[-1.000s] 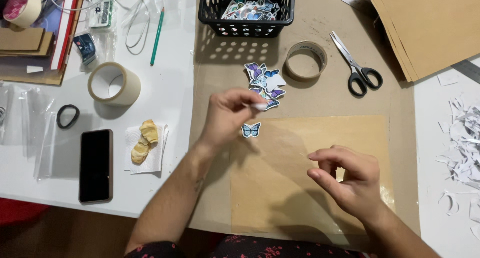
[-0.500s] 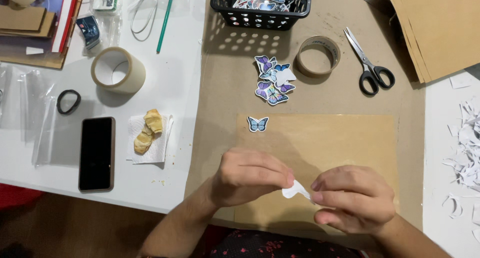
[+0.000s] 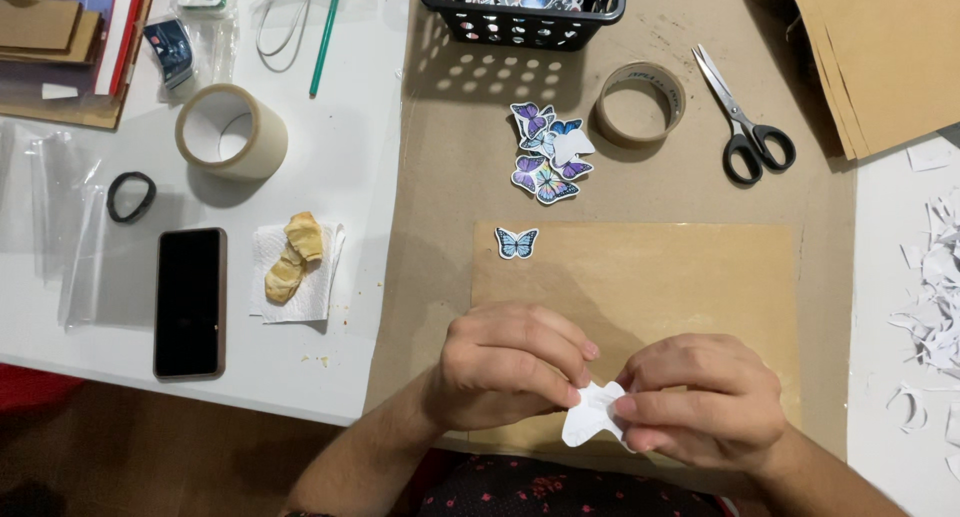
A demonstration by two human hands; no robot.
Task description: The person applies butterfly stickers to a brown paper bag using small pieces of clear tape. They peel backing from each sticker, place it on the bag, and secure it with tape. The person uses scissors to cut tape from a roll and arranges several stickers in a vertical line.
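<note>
**Both hands pinching a white sticker cut-out at the near edge of the counter**

- Left hand (image 3: 510, 367) and right hand (image 3: 700, 402) meet low in the view, over the near edge of a tan card sheet (image 3: 680, 277).
- Between them: a small white paper cut-out (image 3: 590, 417), butterfly-like in outline, blank side up. Printed face not visible.
- Grip, left: thumb and fingertips closed on the cut-out's upper left edge. Grip, right: thumb and forefinger closed on its right edge. Both clamped on the same piece; neither hand free.
- Key relation: the cut-out lies directly between the two grips, touching both, and hangs a little below the fingertips. Its long axis runs roughly on a slant from lower left to upper right. Neither hand is nearer; both hold it.
- One blue butterfly sticker (image 3: 516, 242) already sits at the far left corner of the card sheet, well apart from the hands.
- A small pile of butterfly stickers (image 3: 548, 152) lies farther off, beside a tape roll (image 3: 640, 102) and scissors (image 3: 745, 122).
- Black basket (image 3: 520, 22) at the far edge holds more printed pieces.
- To the left: phone (image 3: 188, 302), a second tape roll (image 3: 230, 132), a napkin with a bit of food (image 3: 295, 262).
- White paper scraps (image 3: 935, 297) on the right.
</note>
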